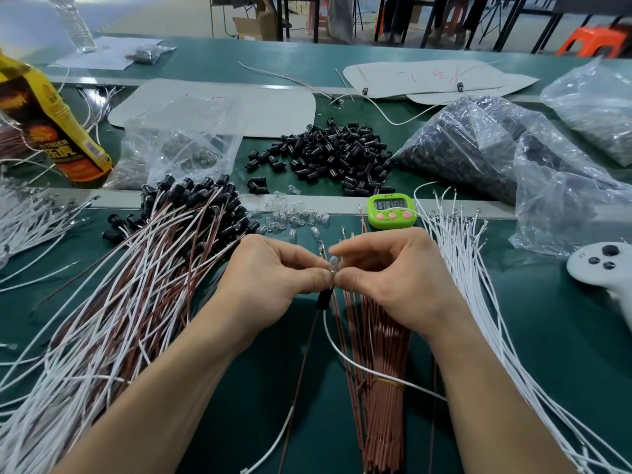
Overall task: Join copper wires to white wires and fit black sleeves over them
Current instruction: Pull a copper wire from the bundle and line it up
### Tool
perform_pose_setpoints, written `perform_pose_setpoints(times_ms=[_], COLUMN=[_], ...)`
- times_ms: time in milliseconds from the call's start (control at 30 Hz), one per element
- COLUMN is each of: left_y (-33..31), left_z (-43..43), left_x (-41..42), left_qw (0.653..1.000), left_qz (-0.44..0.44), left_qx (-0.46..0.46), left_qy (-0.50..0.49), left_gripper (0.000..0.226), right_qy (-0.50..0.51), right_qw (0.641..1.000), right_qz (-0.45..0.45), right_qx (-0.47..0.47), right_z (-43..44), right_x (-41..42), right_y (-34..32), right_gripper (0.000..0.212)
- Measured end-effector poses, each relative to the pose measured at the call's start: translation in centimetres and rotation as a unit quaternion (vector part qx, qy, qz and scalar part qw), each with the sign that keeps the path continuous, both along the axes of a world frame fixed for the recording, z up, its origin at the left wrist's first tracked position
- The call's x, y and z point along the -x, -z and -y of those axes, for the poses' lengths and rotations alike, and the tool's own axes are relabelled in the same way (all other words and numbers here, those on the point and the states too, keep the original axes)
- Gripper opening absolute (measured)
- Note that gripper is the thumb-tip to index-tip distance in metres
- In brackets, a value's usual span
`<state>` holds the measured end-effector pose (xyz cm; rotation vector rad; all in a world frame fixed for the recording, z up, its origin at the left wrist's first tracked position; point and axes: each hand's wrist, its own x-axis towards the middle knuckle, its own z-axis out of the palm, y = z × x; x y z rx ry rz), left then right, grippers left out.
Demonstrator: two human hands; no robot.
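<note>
White wire (343,354) pinched between left hand (273,273) and right hand (393,280).

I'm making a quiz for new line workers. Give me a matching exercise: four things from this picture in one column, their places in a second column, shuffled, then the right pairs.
Things
1 green timer
2 yellow bottle
3 white controller
4 banded copper wire bundle

Places
A far left edge of the view
B right edge of the view
C on the pale strip, near the centre
D bottom centre, nearest the camera

Pairs: 1-C, 2-A, 3-B, 4-D
</note>
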<state>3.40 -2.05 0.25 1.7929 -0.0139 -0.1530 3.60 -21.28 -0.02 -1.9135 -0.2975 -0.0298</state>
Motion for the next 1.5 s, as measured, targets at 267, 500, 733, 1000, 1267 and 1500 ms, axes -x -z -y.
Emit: perform_pose_setpoints(times_ms=[267,500,733,1000,1267,1500], left_y=[-0.1,-0.4,0.1,0.3,-0.2,0.3], left_z=[-0.4,-0.6,-0.3,0.7,0.9,0.9], left_x=[0.0,-0.1,-0.1,0.1,0.4,0.4], left_qw=[0.997,0.980,0.982,0.975,0.986,0.988], left_qz=[-0.055,-0.116,-0.113,-0.136,-0.103,-0.068], left_qx=[0.030,0.145,0.136,0.177,0.105,0.137], left_qy=[0.051,0.074,0.063,0.021,0.072,0.035], left_gripper=[0.009,0.019,0.030,0.012,0.015,0.024], right_qy=[-0.068,-0.071,-0.051,-0.036,-0.006,-0.045], right_qw=[0.997,0.994,0.997,0.997,0.987,0.983], right_qz=[-0.013,0.019,0.028,-0.002,-0.044,-0.072], right_qx=[-0.044,-0.076,-0.051,-0.066,-0.157,-0.165], right_z=[-0.1,-0.3,-0.2,0.1,0.3,0.4], right_x=[-0.4,-0.3,-0.4,-0.7,-0.7,-0.6], right_y=[0.3,0.0,0.3,0.6,0.5,0.1], right_gripper=[0.032,0.024,0.023,0.019,0.025,0.028])
